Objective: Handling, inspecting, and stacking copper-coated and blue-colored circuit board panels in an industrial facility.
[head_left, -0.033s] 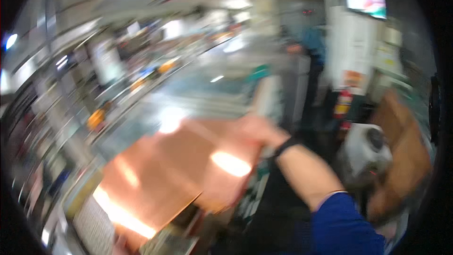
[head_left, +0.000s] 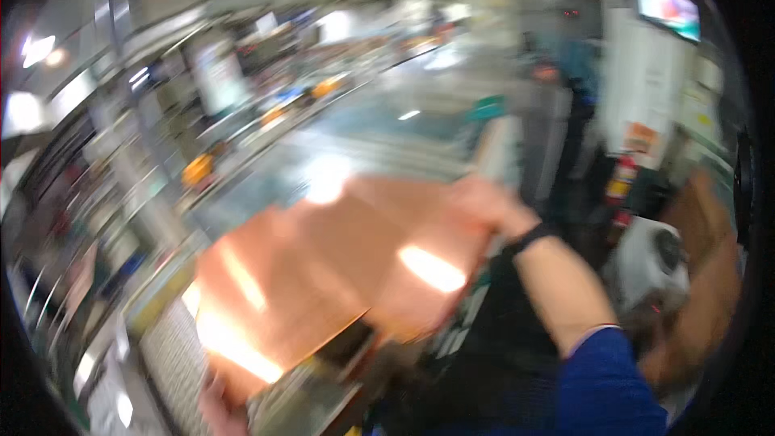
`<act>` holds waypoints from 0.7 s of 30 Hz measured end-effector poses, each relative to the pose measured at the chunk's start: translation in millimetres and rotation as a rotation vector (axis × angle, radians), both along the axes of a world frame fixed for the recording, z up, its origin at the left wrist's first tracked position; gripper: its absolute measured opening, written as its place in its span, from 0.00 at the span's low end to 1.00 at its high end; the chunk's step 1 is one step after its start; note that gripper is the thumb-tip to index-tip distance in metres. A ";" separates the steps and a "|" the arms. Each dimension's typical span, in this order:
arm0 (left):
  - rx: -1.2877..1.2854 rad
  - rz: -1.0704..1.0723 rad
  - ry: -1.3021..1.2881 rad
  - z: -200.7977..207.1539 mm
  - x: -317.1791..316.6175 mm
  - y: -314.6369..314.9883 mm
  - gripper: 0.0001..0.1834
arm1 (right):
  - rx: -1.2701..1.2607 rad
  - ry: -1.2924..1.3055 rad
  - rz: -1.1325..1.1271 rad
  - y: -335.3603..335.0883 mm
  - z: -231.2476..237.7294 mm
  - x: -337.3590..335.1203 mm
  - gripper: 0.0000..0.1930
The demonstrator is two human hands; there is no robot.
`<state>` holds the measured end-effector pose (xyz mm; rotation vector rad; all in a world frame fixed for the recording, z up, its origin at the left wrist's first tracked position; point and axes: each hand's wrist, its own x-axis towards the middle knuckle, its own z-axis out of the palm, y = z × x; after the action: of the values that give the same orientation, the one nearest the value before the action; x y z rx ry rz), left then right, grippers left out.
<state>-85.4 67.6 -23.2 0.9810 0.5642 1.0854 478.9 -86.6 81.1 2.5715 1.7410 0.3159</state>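
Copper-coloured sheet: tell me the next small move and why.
I would probably ease the right hand slightly outward: it holds the far right edge of the copper-coloured sheet, the left hand is at the near left corner, and the sheet looks bent between them, so spreading might flatten it.

1. At seven o'clock, the lower edge cuts off the left hand (head_left: 224, 408).
2. At three o'clock, the right hand (head_left: 491, 203) blurs against the copper-coloured sheet (head_left: 311, 258).
3. At two o'clock, the screen (head_left: 668, 8) is blurred.
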 end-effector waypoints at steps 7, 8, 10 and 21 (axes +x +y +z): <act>-0.146 0.396 0.136 -5.3 -137.7 23.7 0.16 | 0.327 0.284 -0.272 2.2 -7.8 8.1 0.23; -0.164 0.444 0.188 -9.1 -157.6 27.0 0.13 | 0.322 0.295 -0.287 4.3 -7.0 4.8 0.23; -0.157 0.540 0.280 -29.0 -195.7 36.3 0.11 | 0.316 0.307 -0.292 9.1 -6.7 2.3 0.23; -0.428 0.601 0.614 -110.1 -252.1 49.8 0.15 | 0.361 0.293 -0.279 1.9 -8.0 1.1 0.24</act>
<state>-337.5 117.4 -133.3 0.7650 1.6010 1.1003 480.0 -84.6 73.1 3.2181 1.4774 0.2774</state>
